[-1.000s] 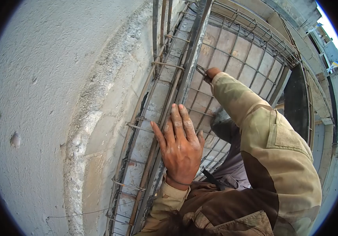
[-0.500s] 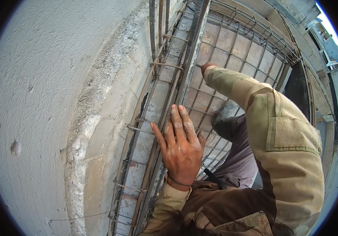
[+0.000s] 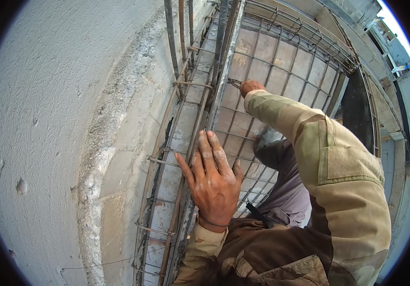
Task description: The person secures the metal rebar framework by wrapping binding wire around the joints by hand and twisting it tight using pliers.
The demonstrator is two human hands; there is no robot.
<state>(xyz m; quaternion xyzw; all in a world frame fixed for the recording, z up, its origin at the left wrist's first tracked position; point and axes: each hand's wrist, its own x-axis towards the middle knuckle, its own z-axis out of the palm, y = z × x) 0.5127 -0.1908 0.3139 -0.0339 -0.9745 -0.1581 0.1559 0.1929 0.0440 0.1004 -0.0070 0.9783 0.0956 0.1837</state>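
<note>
My left hand (image 3: pixel 216 183) lies flat, fingers stretched and slightly apart, on a long grey straight-edged bar (image 3: pixel 223 76) that runs beside the rebar cage (image 3: pixel 164 159). Farther along the same bar, my right hand (image 3: pixel 252 86) is closed around what looks like a pair of pincers (image 3: pixel 234 83). Their jaws point left at the bar's edge; most of the handles are hidden in my fist. Whether the jaws grip a wire I cannot make out. Thin stirrups (image 3: pixel 194 84) cross the cage left of the bar.
A rough plastered wall (image 3: pixel 38 119) rises at the left, with upright rebars (image 3: pixel 171 43) at its far end. Right of the bar, a steel mesh (image 3: pixel 281 71) covers boards. My bent leg (image 3: pixel 286 186) is beside it. A dark panel (image 3: pixel 359 112) stands farther right.
The view has shifted, so the scene sits farther left. My right hand has drawn back slightly from the bar, and more of the pincers shows. My left hand stays flat on the bar.
</note>
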